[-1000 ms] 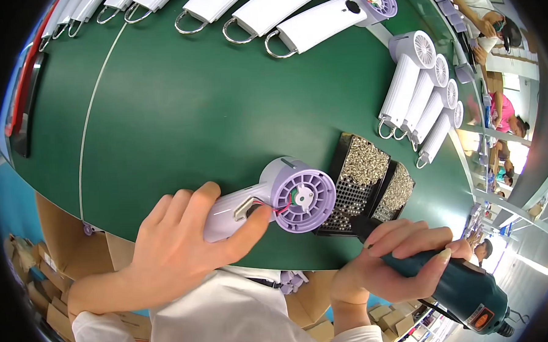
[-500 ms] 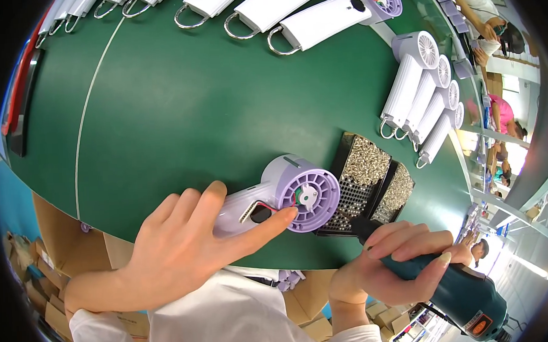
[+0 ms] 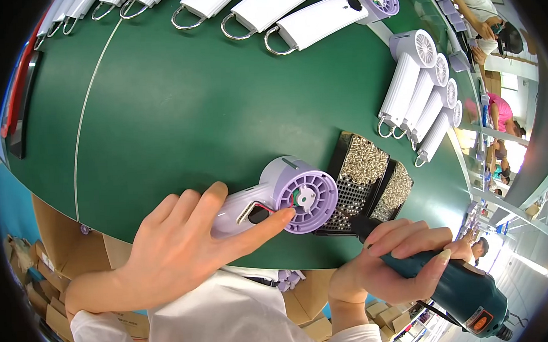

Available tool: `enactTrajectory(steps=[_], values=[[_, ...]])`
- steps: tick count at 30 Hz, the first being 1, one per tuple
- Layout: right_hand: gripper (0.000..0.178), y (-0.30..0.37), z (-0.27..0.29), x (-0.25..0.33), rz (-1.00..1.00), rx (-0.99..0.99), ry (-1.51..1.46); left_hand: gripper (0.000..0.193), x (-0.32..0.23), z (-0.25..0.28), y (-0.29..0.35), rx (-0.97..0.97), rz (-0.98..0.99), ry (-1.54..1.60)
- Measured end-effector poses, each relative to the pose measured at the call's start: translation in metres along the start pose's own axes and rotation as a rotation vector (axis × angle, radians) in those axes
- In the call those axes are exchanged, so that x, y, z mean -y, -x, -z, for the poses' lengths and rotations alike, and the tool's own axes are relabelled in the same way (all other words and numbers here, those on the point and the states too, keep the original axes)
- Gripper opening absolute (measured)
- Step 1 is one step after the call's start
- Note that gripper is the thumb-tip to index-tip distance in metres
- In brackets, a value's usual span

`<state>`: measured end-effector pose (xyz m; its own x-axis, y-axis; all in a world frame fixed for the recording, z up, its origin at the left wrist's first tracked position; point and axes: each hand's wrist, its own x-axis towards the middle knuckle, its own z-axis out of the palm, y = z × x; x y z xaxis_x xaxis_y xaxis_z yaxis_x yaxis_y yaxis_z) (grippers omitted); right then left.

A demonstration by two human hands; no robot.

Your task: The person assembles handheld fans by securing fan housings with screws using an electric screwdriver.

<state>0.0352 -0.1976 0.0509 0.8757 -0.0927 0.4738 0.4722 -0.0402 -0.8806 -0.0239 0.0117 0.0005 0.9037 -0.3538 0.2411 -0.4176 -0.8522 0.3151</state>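
Note:
A lilac and white handheld fan (image 3: 292, 191) lies on the green table, its round head toward the right with the motor and wires showing. My left hand (image 3: 185, 236) is closed over its handle, the index finger stretched to the rim of the head by the wires. In my right hand (image 3: 406, 260) is a dark teal electric screwdriver (image 3: 469, 300), held slanting, its black nose low at the near edge of a black screw tray (image 3: 354, 195). Small silver screws fill the upper parts of that tray. The screwdriver's bit tip cannot be made out.
White fan handles with metal loops (image 3: 316, 22) lie along the far edge. Several assembled fans (image 3: 414, 85) lie in a row at the right. A red and black object (image 3: 23, 102) sits at the left edge. Cardboard boxes (image 3: 63, 235) stand below the table; other people work at the right.
Almost nothing differs. The view has shifted very slightly; both hands, the fan and the screwdriver keep their places.

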Motion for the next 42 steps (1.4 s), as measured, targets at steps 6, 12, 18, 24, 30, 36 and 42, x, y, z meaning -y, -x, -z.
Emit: enactTrajectory(steps=[6,12,18,24,30,36,42], values=[[0.022,0.000,-0.002,-0.002,0.020,0.017,-0.003,0.071,0.002,0.002,-0.001,0.012,-0.016,0.009],[0.021,-0.004,-0.004,0.012,0.075,-0.063,-0.050,0.071,0.006,0.004,0.000,0.019,-0.053,0.026],[0.028,-0.013,-0.015,0.023,0.287,-0.078,-0.200,0.072,0.004,0.001,0.000,-0.017,-0.066,0.013],[0.020,-0.009,-0.009,0.013,0.138,-0.049,-0.063,0.072,0.009,0.002,0.001,-0.021,-0.063,-0.004],[0.020,-0.001,-0.012,0.003,0.039,-0.099,0.027,0.071,0.008,0.000,0.001,-0.023,-0.060,-0.003],[0.021,-0.001,-0.006,0.000,-0.035,-0.062,0.071,0.070,0.007,0.001,-0.002,-0.004,-0.062,0.002],[0.023,0.000,-0.009,0.002,-0.015,-0.034,0.105,0.070,0.009,0.001,-0.002,-0.013,-0.064,0.013]])
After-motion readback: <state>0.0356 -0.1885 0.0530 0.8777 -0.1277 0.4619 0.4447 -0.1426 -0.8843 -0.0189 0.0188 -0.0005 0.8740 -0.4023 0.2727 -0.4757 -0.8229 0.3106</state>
